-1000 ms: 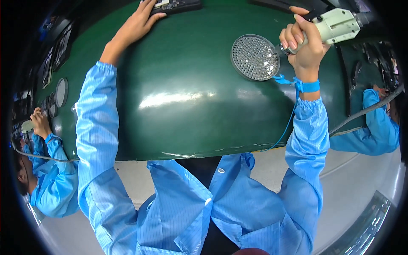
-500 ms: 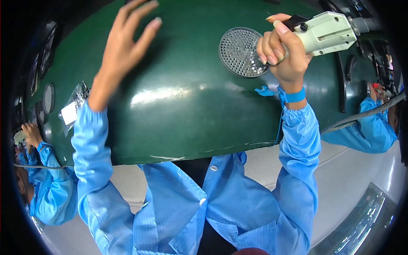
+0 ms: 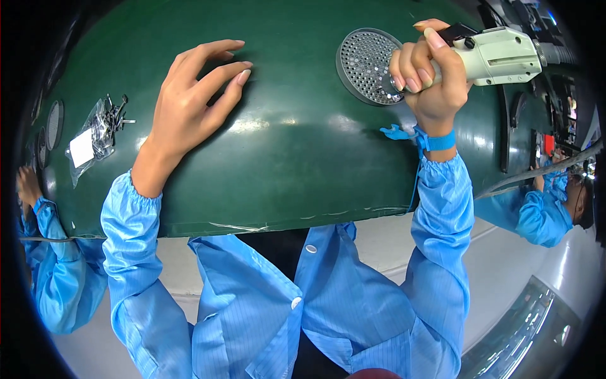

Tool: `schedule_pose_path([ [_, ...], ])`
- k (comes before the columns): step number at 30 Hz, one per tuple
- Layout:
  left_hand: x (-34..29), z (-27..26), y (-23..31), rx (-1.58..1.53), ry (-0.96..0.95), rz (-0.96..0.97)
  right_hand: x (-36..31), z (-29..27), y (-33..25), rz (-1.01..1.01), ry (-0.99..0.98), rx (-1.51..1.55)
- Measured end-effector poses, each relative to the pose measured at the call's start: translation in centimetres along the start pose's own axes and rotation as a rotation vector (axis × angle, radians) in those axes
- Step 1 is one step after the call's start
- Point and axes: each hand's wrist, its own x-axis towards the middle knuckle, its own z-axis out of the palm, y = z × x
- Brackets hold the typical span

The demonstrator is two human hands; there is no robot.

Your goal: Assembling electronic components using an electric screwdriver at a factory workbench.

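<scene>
My right hand (image 3: 435,76) is wrapped round a pale green electric screwdriver (image 3: 508,55) with a black lever, held nearly level. Its narrow end points left, over the edge of a round dark dish (image 3: 363,54) full of small holes. Several tiny shiny pieces lie in that dish, beside my fingers; the tool's tip is hidden by them. On my right wrist is a blue strap (image 3: 440,140) with a thin cord. Over the green table (image 3: 297,170), at the left, my left hand (image 3: 189,104) holds nothing, its fingers loosely bent and apart.
A clear plastic bag (image 3: 95,136) with a white label and black parts lies left of my left forearm. Round dishes (image 3: 55,124) stand farther left. A long black strip (image 3: 505,136) and a grey cable (image 3: 540,169) are at the right. Co-workers in blue sleeves (image 3: 66,278) sit on both sides.
My left hand has come back toward me and lower, its fingers now more bent. The right hand keeps its hold on the screwdriver. In the picture, the dish sits slightly higher and farther right.
</scene>
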Motion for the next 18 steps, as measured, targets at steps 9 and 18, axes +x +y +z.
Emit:
schedule_pose_path([
  [9, 0.19, 0.07, 0.10, -0.022, -0.011, -0.035, 0.38, -0.41, 0.20, -0.012, -0.033, -0.026],
  [18, 0.13, 0.08, 0.25, -0.049, -0.023, -0.035, 0.24, -0.44, 0.11, -0.028, -0.048, -0.032],
])
